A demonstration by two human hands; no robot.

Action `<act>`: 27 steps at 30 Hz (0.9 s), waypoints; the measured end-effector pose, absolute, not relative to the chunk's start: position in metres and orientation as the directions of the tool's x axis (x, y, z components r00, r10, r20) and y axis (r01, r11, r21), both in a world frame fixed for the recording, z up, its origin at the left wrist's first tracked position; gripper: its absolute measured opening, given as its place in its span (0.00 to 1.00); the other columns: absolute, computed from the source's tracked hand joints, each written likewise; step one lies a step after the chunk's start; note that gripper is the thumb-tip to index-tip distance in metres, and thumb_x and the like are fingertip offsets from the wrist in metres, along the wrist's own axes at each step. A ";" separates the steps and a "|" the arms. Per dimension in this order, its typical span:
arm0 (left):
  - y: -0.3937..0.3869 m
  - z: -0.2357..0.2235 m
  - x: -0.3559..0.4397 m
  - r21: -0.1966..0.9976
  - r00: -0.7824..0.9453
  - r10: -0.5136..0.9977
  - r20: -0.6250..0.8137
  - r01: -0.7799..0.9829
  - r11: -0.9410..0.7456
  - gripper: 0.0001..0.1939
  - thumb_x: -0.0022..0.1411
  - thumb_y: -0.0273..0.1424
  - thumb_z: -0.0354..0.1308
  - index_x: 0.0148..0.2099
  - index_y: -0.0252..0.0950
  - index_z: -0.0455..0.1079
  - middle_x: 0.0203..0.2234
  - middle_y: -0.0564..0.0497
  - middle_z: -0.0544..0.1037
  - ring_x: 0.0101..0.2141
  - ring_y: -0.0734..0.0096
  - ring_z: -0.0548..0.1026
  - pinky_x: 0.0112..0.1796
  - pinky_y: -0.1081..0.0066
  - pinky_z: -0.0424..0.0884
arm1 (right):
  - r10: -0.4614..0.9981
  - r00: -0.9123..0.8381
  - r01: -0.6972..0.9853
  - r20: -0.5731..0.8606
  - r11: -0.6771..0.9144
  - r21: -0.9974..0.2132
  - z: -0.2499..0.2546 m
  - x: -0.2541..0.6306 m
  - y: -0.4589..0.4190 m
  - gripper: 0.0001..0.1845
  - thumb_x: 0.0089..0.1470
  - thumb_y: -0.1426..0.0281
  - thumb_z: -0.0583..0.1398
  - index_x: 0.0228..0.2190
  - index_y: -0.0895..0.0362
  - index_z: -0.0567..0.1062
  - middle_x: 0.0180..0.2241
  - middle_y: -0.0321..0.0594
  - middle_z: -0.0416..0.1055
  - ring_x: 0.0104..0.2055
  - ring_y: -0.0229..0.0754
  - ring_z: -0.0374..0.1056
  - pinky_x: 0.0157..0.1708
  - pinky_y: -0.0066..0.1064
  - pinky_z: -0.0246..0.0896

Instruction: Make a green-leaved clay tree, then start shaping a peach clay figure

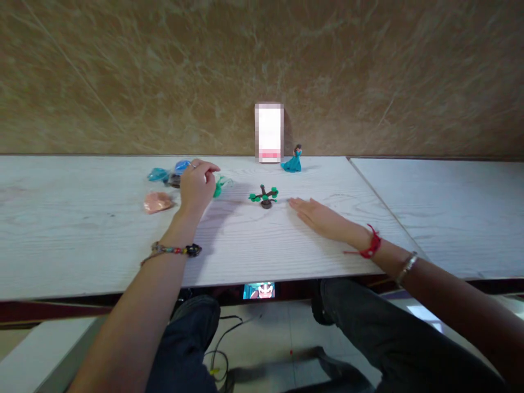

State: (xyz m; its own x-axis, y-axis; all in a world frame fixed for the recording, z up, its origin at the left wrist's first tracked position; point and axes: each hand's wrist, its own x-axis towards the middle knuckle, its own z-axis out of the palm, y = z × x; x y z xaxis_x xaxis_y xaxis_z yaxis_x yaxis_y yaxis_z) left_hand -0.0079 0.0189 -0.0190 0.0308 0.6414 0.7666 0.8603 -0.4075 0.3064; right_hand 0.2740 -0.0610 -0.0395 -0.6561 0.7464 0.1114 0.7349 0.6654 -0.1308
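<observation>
Two bare hands over the pale bench (262, 251). Right hand (323, 218): open, palm down, fingers out, fingertips just beside a small brown-and-green tree model (266, 204) standing mid-bench, untouched. Model looks light, stiff, probably plastic; thin branches may snap or pop off, so best pinched low at the round base or trunk. Pink-orange packet (158, 202) looks soft, light, maybe slippery film; pinch a gathered edge. Left hand (196, 188): fingers bent, over the packet group; can't tell if it grips anything. Green packet (218, 189) by its fingers looks light and crinkly; take it by the loose clear end. Farther back, teal figure (292, 164) stands upright, likely light and rigid, tippy; hold round the wide skirt. Unclear, near to far: model's base joints too small to read; left palm and part of the green packet hidden by the hand; dark packet (174, 180) and blue packet (182, 166) partly covered, contents unreadable; upright white panel (269, 131) pixelated out.
</observation>
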 end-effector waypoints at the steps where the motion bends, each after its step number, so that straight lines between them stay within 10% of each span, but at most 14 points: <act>1: 0.019 -0.019 -0.008 0.315 0.016 0.639 0.769 0.861 -0.400 0.13 0.48 0.18 0.45 0.28 0.38 0.68 0.26 0.50 0.72 0.31 0.67 0.70 0.35 0.67 0.66 | 0.704 -0.703 0.691 0.099 0.710 -0.138 -0.039 0.274 -0.064 0.24 0.59 0.70 0.40 0.55 0.60 0.57 0.57 0.46 0.54 0.59 0.42 0.49 0.57 0.45 0.46; 27: 0.016 -0.017 -0.007 0.334 0.056 0.761 0.647 0.876 -0.348 0.13 0.52 0.23 0.43 0.30 0.39 0.68 0.31 0.48 0.72 0.37 0.64 0.69 0.41 0.66 0.64 | 0.753 -0.655 0.718 0.056 0.644 -0.262 -0.030 0.285 -0.064 0.25 0.58 0.68 0.43 0.57 0.59 0.54 0.60 0.44 0.47 0.62 0.43 0.42 0.59 0.45 0.39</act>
State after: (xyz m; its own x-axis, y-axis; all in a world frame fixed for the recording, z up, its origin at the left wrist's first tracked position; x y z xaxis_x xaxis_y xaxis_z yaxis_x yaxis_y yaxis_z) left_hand -0.0071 0.0156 -0.0169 0.0559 0.7607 0.6467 0.8758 -0.3484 0.3341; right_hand 0.2851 -0.0639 -0.0301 -0.6553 0.7533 0.0562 0.7184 0.6445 -0.2617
